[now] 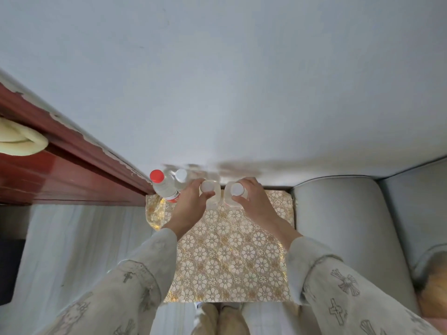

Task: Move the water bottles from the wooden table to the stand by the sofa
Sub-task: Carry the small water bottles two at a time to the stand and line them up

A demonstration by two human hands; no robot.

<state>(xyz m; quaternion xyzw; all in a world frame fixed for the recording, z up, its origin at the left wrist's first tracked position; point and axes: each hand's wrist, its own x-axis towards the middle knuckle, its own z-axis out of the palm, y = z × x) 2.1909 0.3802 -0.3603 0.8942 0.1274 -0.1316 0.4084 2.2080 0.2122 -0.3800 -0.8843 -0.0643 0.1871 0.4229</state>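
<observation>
Gripping one white-capped bottle each, both hands work at the far edge of the stand, which carries a gold floral cloth.

Left hand: fingers and thumb curl round the neck of the left bottle, just under its cap. The bottle stands upright on the cloth.

Right hand: fingers and thumb curl round the neck of the right bottle, again just under the cap. This bottle also stands upright on the cloth, just beside the left bottle, with a narrow gap between the two.

Other bottles on the stand:
- A red-capped bottle stands at the far-left corner of the stand, left of the left hand and near its knuckles. It looks tilted in this wide-angle view.
- A third white-capped bottle stands between the red-capped bottle and the left bottle, at the stand's far edge. Whether it touches the left hand cannot be told.

Surroundings: the sofa adjoins the right side of the stand. A red wooden frame runs to the stand's far-left corner. The wall rises behind the stand.
</observation>
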